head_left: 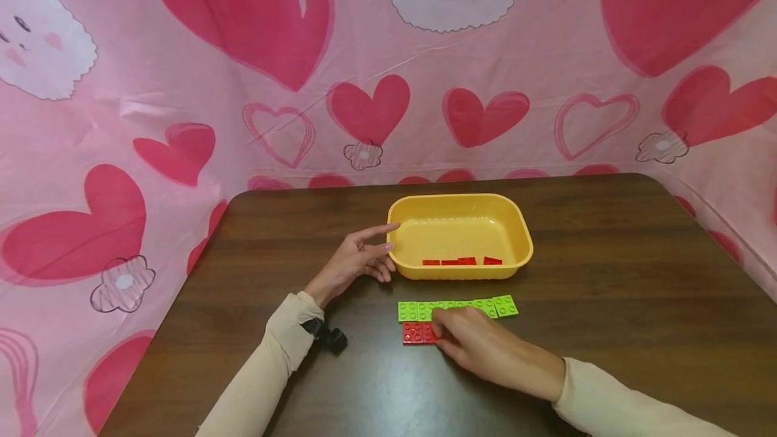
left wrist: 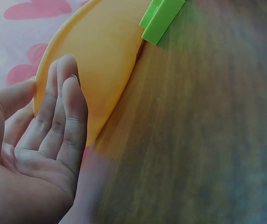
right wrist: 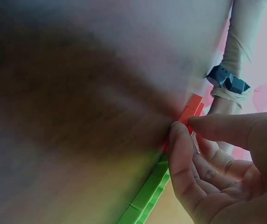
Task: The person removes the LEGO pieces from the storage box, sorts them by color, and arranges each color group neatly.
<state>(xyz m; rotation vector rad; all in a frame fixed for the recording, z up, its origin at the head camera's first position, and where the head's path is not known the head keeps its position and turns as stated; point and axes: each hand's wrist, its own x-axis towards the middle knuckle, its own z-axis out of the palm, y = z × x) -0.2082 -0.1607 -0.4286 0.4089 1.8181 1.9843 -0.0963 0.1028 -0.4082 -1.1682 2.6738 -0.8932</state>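
Note:
My left hand (head_left: 358, 261) touches the left rim of a yellow plastic bin (head_left: 399, 268); in the left wrist view its fingers (left wrist: 75, 107) lie fairly straight along the outer wall. On the table, in front of the bin, lies a row of lime-green studded building bricks (head_left: 408, 311). Below the row's left end are red building bricks (head_left: 413, 333), side by side. My right hand (head_left: 485, 349) pinches a red brick at the right end of that short red row, mostly hidden by the fingers. From the right wrist, thumb and index finger meet at the red brick (right wrist: 189, 112), beside the green bricks (right wrist: 145, 200).
Several red bricks (head_left: 467, 261) lie inside the bin along its near wall. The dark wooden table (head_left: 607, 275) ends at a pink cloth backdrop (head_left: 419, 127) printed with hearts. A black strap device (head_left: 328, 337) is on the left wrist.

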